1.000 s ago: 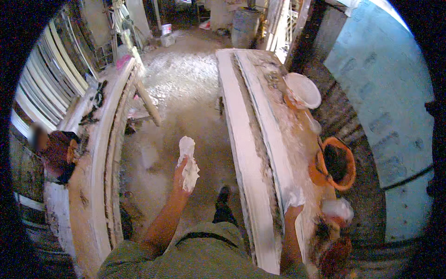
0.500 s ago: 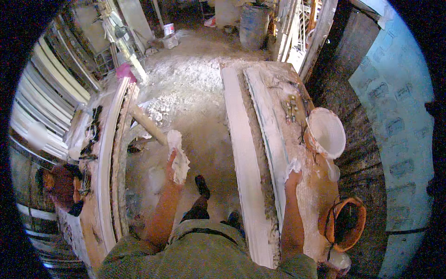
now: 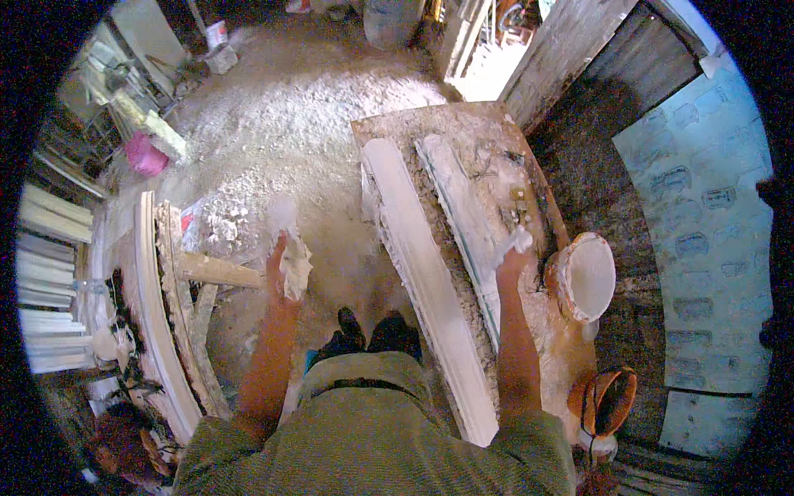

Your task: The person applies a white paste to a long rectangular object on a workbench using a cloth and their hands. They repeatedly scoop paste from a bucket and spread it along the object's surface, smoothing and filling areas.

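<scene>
My left hand [image 3: 281,263] is raised over the floor and closed on a lump of white plaster-soaked fibre [image 3: 295,266]. My right hand [image 3: 514,255], coated in white plaster, rests on the workbench [image 3: 463,132] with a small white wad under its fingers, right next to the bowl of white plaster [image 3: 585,278]. Along the bench lie a long white plaster moulding [image 3: 422,273] and a second narrower strip [image 3: 463,217] that runs up to my right hand.
An orange bucket [image 3: 608,401] sits at the bench's near end. Curved white mouldings on a wooden frame [image 3: 161,314] stand at my left, with a wooden beam [image 3: 217,269] jutting out. The floor [image 3: 281,124] is strewn with plaster rubble; a pink tub [image 3: 145,155] lies far left.
My view has shifted along the bench, so its far end now shows. My right hand has moved up beside the plaster bowl. My left hand still holds the lump.
</scene>
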{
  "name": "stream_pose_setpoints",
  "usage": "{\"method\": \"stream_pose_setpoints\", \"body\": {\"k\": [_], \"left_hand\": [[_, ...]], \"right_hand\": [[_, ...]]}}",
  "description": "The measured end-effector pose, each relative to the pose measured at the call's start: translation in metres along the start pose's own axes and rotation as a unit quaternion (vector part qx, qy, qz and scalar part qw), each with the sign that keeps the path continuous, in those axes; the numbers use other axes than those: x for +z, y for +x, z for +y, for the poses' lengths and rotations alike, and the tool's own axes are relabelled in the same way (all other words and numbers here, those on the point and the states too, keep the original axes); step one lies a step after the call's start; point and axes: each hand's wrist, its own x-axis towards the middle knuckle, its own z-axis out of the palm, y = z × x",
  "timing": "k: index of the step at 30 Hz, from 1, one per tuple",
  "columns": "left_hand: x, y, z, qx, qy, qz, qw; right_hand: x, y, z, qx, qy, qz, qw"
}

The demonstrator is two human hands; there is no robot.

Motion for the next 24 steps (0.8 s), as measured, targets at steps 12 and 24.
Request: {"method": "stream_pose_setpoints", "body": {"k": [12, 24], "left_hand": [[0.034, 0.117, 0.025, -0.086, 0.061, 0.059, 0.993], [0.146, 0.216, -0.037, 0.000, 0.341, -0.081, 0.937]], "right_hand": [[0.213, 0.055, -0.006, 0.004, -0.101, -0.111, 0.989], [0.216, 0.038, -0.082, -0.006, -0.213, -0.169, 0.962]]}}
